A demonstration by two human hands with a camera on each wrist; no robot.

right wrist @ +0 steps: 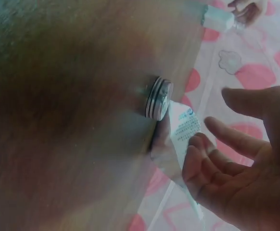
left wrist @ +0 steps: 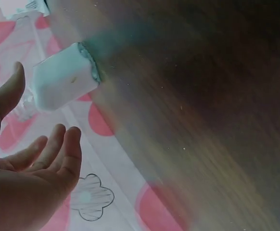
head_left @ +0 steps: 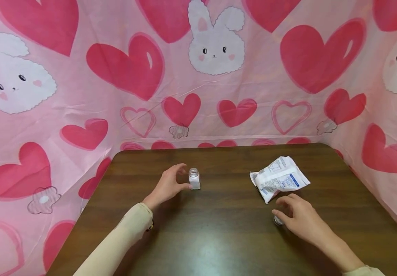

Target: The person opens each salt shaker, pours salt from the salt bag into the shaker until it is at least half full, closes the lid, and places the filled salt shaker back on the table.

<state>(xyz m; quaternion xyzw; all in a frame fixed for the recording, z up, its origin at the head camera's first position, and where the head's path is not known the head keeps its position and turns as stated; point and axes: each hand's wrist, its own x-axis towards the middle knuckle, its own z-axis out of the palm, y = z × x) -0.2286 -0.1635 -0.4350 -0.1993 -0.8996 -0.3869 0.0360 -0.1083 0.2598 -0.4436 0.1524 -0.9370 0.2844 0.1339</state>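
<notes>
A small clear glass jar (head_left: 194, 179) of white powder stands upright and uncapped, left of the table's middle. My left hand (head_left: 169, 185) is just left of it, thumb and fingers spread in a loose C; in the left wrist view the thumb (left wrist: 11, 91) and fingers appear apart from the jar (left wrist: 65, 77). On the right, a silver screw lid (head_left: 278, 220) lies on the table, partly hidden by my right hand (head_left: 302, 216). The right wrist view has the lid (right wrist: 159, 98) beyond loosely bent fingers (right wrist: 193, 163), with a gap between them.
A crumpled white printed packet (head_left: 281, 178) lies on the right, just beyond my right hand. The brown wooden table (head_left: 201, 230) ends at a pink cloth backdrop (head_left: 215, 88) with hearts and rabbits at the back and sides.
</notes>
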